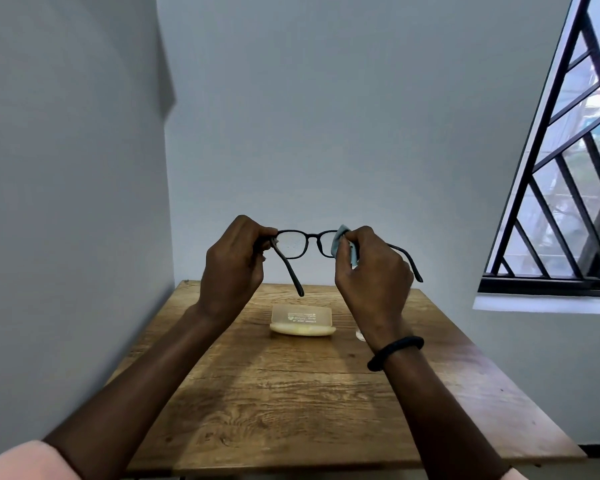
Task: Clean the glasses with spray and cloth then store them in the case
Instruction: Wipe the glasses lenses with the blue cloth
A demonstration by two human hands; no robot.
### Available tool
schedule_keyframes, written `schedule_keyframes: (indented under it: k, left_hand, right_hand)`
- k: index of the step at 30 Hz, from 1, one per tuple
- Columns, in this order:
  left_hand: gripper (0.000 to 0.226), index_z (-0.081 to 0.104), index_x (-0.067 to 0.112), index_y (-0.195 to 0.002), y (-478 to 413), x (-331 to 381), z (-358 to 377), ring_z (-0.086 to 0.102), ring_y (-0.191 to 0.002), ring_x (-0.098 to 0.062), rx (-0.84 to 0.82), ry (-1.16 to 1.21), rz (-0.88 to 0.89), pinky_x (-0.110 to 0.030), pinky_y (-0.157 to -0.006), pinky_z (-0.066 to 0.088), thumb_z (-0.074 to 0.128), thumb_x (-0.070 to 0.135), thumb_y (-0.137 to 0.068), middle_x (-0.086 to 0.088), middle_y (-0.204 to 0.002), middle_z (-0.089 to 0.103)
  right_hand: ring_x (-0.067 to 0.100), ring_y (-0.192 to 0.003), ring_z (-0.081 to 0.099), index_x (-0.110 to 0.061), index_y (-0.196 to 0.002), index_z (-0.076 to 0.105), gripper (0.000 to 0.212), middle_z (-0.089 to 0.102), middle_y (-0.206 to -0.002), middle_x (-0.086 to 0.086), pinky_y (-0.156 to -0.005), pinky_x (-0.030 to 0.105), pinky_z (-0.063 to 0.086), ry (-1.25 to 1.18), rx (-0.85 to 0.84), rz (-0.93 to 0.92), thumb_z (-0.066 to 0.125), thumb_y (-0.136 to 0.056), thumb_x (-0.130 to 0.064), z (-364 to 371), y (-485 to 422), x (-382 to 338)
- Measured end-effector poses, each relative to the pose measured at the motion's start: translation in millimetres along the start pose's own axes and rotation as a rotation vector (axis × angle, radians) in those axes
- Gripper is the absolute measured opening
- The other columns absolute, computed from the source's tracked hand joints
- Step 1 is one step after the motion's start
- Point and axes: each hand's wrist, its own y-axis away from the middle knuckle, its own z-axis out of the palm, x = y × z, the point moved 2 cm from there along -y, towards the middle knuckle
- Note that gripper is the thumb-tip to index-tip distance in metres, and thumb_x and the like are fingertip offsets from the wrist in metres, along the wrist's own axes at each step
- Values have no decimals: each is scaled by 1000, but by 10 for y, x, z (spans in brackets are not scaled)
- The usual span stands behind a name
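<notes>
Wooden table [291, 393] bore open case [302, 322], lid upright, contents not discernible. Left hand [234, 268], fingers curled, gripped glasses [293, 244] at hinge, raised above table. Right hand [373, 271] pinched blue cloth [340, 239] over other lens.

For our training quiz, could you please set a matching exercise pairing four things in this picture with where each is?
Things: 1 glasses; 2 cloth; 3 case; 4 black band.
Places: A pinched by the right hand against a lens; B on the wooden table; C round the right wrist; D held up, left hand gripping one end.
Pairs: 1-D; 2-A; 3-B; 4-C.
</notes>
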Motion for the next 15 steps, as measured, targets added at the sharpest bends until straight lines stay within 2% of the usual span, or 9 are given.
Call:
schedule_keyframes:
  k: [4, 6, 8, 11, 15]
  left_hand:
    - [40, 69, -2, -103, -19, 67, 9, 54, -89, 4, 7, -6, 8, -7, -78, 49, 58, -29, -75, -11, -92, 64]
    - [41, 69, -3, -102, -34, 88, -7, 53, -89, 4, 18, -9, 12, -4, -79, 46, 57, -30, -74, -12, -90, 64]
    - [39, 69, -3, -102, -57, 94, -30, 55, -88, 2, 32, -6, 8, -5, -78, 48, 57, -29, -76, -12, -91, 64]
    - [34, 68, -2, -102, -80, 85, -58, 60, -84, -4, 42, 15, -11, -12, -77, 53, 58, -27, -81, -12, -92, 64]
    - [31, 68, -2, -101, -69, 59, -100, 65, -83, -17, 60, 1, -26, -33, -73, 59, 58, -24, -82, -11, -91, 64]
  right_hand:
    - [21, -57, 64, -17, -86, 69, 5, 69, -74, -4, -50, 22, 33, 40, -25, -79, 68, -91, -19, 43, -27, 4]
    - [21, -58, 65, -20, -90, 72, 4, 68, -77, -4, -48, 24, 39, 30, -46, -115, 68, -92, -20, 51, -50, -14]
    - [19, -57, 63, -24, -92, 74, 6, 67, -78, -6, -48, 23, 39, 12, -67, -140, 68, -92, -22, 48, -64, -35]
    - [18, -54, 59, -26, -93, 75, 7, 62, -74, -5, -45, 23, 38, 19, -100, -191, 70, -91, -21, 24, -36, -73]
    - [17, -51, 58, -26, -95, 77, 9, 62, -72, -5, -47, 18, 19, 99, -163, -264, 75, -88, -23, 2, 51, -74]
